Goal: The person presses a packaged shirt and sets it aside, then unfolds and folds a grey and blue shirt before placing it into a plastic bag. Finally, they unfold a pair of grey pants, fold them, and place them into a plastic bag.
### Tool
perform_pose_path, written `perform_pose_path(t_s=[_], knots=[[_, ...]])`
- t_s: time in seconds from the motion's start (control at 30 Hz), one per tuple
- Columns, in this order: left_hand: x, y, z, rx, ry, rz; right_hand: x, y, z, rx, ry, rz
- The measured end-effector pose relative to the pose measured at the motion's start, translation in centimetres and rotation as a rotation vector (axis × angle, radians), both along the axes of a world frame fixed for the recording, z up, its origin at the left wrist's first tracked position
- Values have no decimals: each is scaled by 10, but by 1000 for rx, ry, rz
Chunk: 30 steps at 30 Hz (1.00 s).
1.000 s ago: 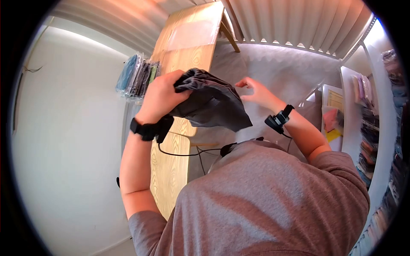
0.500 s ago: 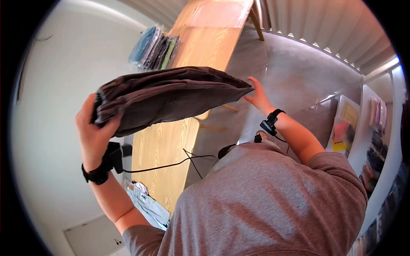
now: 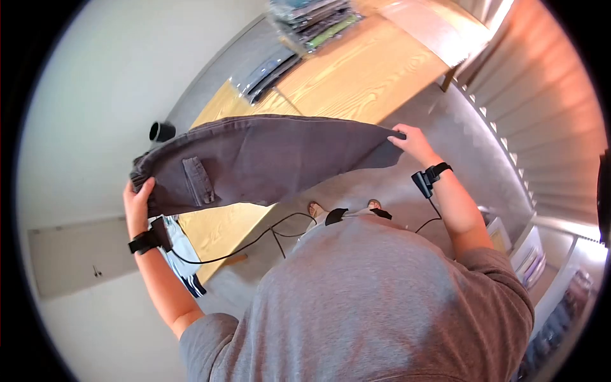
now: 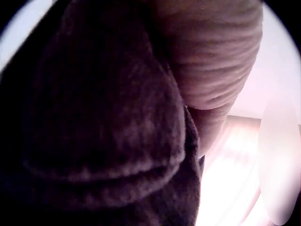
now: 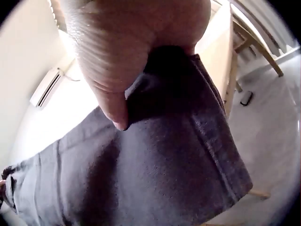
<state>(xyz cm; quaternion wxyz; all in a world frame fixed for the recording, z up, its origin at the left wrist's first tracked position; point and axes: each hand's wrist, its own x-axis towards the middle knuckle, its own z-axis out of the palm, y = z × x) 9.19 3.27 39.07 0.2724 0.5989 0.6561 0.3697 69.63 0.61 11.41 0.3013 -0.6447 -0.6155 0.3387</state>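
Observation:
Dark grey trousers (image 3: pixel 273 153), folded lengthwise, stretch between my two hands above the table and floor. My left hand (image 3: pixel 135 204) grips the gathered waist end, thumb on the near face. A flap pocket (image 3: pixel 198 181) shows close to that hand. At the far end of the leg, my right hand (image 3: pixel 414 145) pinches the edge near the hem. The right wrist view shows the thumb of the right hand (image 5: pixel 117 52) pressing the cloth, its other fingers hidden behind. Dark fabric (image 4: pixel 108 117) fills much of the left wrist view, beside the left hand (image 4: pixel 211 56).
A wooden table (image 3: pixel 363 76) runs behind the trousers, bearing a stack of bagged clothes (image 3: pixel 318 25) and another packed garment (image 3: pixel 266 71). A light blue garment (image 3: pixel 181 245) lies at its near end. Shelves (image 3: pixel 541 267) stand at right. A black cable (image 3: pixel 235 260) trails from my left wrist.
The bunched trousers have been spread out lengthwise as my left hand moved left. My right hand, empty at first, now pinches the leg end. The head view has turned.

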Motion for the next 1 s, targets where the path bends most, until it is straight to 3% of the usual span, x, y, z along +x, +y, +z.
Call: perform_pose_path(t_s=[0.13,0.2,0.33,0.4,0.47,0.53,0.6,0.63,0.67,0.73,0.9,1.0], knots=[[-72,-24,-84,-118,-135,208,-33,63,35,49,-298,109],[-115,-26,-128,-198,-132,296,-63,100,48,45,-330,180],[-161,-57,-173,-290,-200,377,-118,159,45,-89,-375,343],[-197,-59,-207,-346,-252,402,-146,187,33,-37,-258,370],[-241,-57,-273,-79,331,486,-162,213,-8,-118,-166,324],[-223,-52,-272,-47,529,396,-173,228,-51,10,-434,165],[-190,-44,-283,20,305,216,-191,218,-73,-76,-473,144],[-169,-45,-290,84,463,125,-199,210,-90,-132,-515,46],[-144,-47,-289,61,431,40,-204,202,-102,-189,-559,-57],[-106,-51,-297,-31,410,-111,-211,188,-112,-298,-343,-154],[-46,-66,-325,-208,443,-150,-231,173,-105,-254,-353,-276],[-29,-73,-340,-221,522,-66,-239,176,-108,-302,-328,-381]])
